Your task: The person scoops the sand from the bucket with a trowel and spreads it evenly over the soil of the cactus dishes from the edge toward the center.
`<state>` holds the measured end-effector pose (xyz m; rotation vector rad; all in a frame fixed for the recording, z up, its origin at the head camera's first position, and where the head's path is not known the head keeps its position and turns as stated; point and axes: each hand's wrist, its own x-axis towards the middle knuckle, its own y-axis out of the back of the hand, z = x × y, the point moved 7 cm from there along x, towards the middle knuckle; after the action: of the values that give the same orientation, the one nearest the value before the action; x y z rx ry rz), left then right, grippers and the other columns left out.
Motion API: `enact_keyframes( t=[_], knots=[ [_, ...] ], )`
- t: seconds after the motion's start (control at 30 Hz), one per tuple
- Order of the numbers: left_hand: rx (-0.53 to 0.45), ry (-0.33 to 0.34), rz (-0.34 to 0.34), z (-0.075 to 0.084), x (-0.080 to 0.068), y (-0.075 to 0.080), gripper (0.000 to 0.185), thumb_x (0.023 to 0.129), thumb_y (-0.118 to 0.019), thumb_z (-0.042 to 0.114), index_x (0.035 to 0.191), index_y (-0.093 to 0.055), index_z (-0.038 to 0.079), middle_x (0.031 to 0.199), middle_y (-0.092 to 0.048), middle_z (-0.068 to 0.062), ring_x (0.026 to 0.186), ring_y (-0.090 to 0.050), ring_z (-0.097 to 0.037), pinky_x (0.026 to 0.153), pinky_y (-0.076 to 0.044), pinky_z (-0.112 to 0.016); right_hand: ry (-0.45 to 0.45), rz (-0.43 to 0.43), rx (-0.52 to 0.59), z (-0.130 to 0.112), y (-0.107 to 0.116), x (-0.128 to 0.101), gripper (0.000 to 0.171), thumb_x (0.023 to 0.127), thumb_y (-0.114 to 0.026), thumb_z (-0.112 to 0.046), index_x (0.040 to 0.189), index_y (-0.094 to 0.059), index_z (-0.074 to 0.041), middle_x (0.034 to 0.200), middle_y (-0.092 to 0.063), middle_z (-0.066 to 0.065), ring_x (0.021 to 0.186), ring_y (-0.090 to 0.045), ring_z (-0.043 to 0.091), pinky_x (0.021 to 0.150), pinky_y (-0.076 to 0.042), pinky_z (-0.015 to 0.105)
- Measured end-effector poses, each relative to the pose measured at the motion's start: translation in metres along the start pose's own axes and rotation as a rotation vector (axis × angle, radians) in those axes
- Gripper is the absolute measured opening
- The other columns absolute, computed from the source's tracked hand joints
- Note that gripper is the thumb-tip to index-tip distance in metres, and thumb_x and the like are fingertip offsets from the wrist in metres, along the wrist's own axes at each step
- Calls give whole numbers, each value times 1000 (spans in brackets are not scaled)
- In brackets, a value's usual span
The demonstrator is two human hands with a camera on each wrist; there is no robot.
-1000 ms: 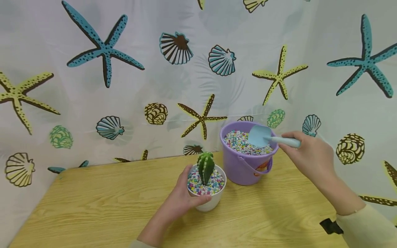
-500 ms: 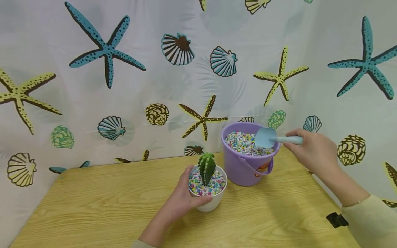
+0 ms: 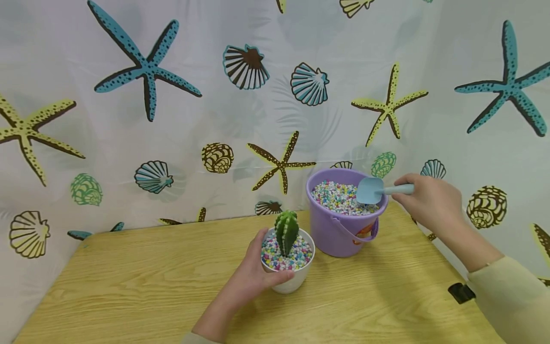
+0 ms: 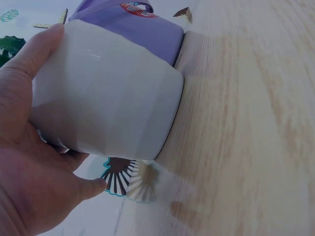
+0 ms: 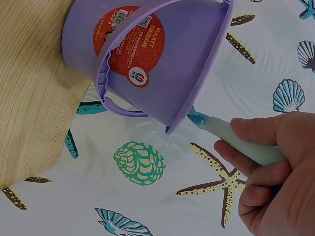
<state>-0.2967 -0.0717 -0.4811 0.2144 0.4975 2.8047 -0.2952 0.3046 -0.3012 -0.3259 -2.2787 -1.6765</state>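
A white flower pot (image 3: 294, 282) stands on the table, filled with small multicoloured pebbles (image 3: 279, 260) around a green cactus (image 3: 286, 234). My left hand (image 3: 253, 270) grips the pot from its left side, thumb across the front near the rim. In the left wrist view the pot's smooth side (image 4: 108, 93) lies against that hand. My right hand (image 3: 434, 200) holds a light blue toy shovel (image 3: 369, 191) by its handle. The shovel's blade is over the right part of a purple bucket (image 3: 331, 234), which holds similar pebbles; in the right wrist view the bucket wall hides most of the blade.
The wooden table (image 3: 150, 282) extends to the left and front of the pot. A white curtain (image 3: 180, 119) printed with shells and starfish hangs behind and to the right. The bucket's handle (image 5: 106, 73) hangs down its side. A small black object (image 3: 461, 293) shows beside the right sleeve.
The shovel has shifted a little to the right in the bucket, along with my right hand. My left hand and the pot have stayed in place.
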Motion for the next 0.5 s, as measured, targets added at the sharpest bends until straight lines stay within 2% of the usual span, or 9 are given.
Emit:
enact_keyframes(
  t=[0.3, 0.5],
  knots=[
    [1, 2, -3, -4, 0, -1, 127, 82, -101, 43, 176, -19, 19, 173, -29, -20, 156, -39, -42, 128, -30, -64, 10, 15, -48, -1, -5, 7, 26, 101, -81, -26, 117, -80, -6, 91, -80, 12, 64, -61, 24, 48, -40, 37],
    [8, 15, 1, -5, 1, 0, 129, 81, -101, 46, 176, -18, 21, 174, -28, -19, 156, -38, -41, 128, -29, -63, 6, -1, -65, 1, -13, 11, 27, 101, -81, -30, 116, -81, -7, 94, -81, 13, 65, -62, 24, 49, -43, 37]
  ],
)
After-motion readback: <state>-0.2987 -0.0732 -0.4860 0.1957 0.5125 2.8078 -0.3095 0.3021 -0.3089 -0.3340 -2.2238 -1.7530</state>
